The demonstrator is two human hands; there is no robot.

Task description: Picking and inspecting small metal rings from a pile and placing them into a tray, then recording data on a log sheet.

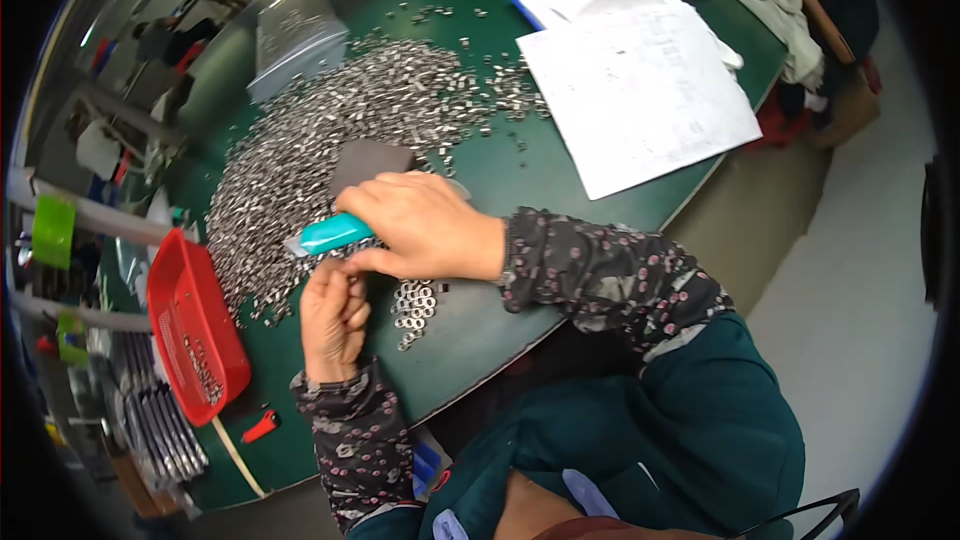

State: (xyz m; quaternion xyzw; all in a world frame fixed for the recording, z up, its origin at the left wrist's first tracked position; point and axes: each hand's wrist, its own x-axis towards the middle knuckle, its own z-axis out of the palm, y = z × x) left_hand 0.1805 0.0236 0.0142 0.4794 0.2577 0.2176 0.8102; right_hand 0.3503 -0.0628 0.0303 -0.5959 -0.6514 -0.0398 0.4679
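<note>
My right hand (425, 225) is closed around a teal-handled tool (335, 234) with a short pale tip pointing left; its exact kind is not clear. Just below that tip, my left hand (335, 320) has its thumb and fingers pinched together. Whatever it holds is too small or hidden to name. Both hands meet above the near edge of a big heap of small metal pieces (330, 120). A small group of metal rings (415, 308) lies on the green table (480, 310), to the right of my left hand. Behind my right hand rests a flat grey-brown block (368, 162).
A red plastic basket (165, 290) with some small metal pieces stands at the left. Near it lie a small red tool (260, 427) and a thin stick (238, 458). A clear plastic bag (298, 40) sits beyond the heap. Papers (640, 90) and a clipboard occupy the far right.
</note>
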